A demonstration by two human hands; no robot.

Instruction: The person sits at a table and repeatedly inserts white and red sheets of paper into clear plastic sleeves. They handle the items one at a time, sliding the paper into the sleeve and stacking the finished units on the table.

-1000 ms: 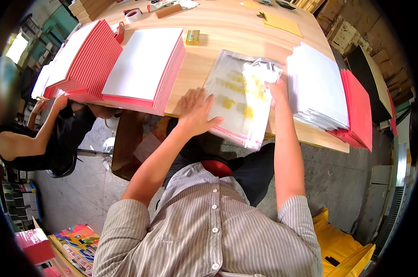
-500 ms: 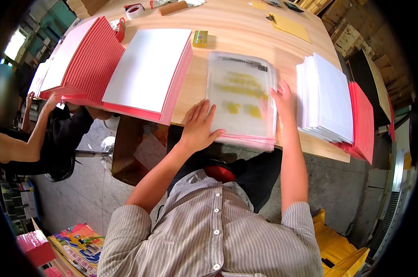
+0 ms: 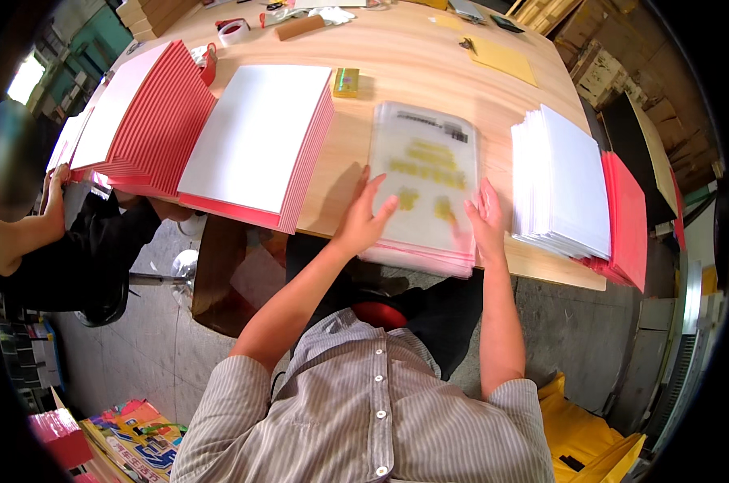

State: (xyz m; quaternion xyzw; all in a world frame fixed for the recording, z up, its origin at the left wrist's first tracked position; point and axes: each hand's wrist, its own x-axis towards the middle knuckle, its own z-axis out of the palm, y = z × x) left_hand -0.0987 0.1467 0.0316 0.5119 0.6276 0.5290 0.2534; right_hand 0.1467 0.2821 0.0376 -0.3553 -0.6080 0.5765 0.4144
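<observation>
A stack of clear plastic bags [image 3: 417, 129] with blurred yellow print and a dark printed patch lies in front of me, slightly turned and reaching over the table's near edge. Pinkish edges show along its near end. My left hand [image 3: 366, 219] is turned on its side by the stack's left edge, fingers and thumb apart; whether it touches the bags I cannot tell. Along the right edge my right hand [image 3: 486, 223] stands with fingers stretched out. Neither hand grips anything.
White-topped red stacks [image 3: 256, 137] fill the table's left. At right stand a white stack [image 3: 562, 181] and red sheets [image 3: 624, 217]. Farther back are a small yellow box [image 3: 346, 83], a tape roll [image 3: 234, 31] and a yellow envelope [image 3: 503, 62]. A co-worker [image 3: 26, 258] sits at left.
My left hand has come off the near left corner, where it lay flat, and turned on edge beside the stack. My right hand's fingers have straightened along the right side. The stack has turned slightly.
</observation>
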